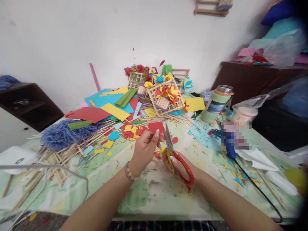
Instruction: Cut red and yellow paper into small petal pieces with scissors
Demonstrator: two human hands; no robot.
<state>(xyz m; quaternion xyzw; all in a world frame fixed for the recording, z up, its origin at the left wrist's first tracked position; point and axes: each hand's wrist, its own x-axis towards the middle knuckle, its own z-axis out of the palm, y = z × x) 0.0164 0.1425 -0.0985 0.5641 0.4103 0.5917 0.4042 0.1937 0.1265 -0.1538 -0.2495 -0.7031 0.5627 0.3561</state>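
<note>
Firstly, at the far left of the table [141, 202], a white object [18, 158] lies partly behind a grey cable [61, 167], which curves across the front corner. Next to it, thin wooden sticks [57, 166] are scattered in a messy heap, and a tangle of blue yarn [69, 134] rests over some of them. Behind the yarn a red sheet [88, 114] and a yellow sheet [115, 111] overlap, with small paper squares in front.

In the middle, the left hand [144, 147] wears a beaded bracelet [130, 171] and pinches a red paper square [155, 126] between its fingertips, above the table. Just beside this square are the blades of the scissors [170, 147]; the right hand [178, 163] has its fingers curled in the two handle loops. Whether the blades touch the paper, I cannot tell. Behind the hands a wooden lattice frame [152, 103] with paper flowers leans.

To the right stand a green thermos bottle [214, 107], without lid, and nearer, a blue glue gun [231, 150], partly blurred, whose black cord [257, 186] runs to the table edge.
</note>
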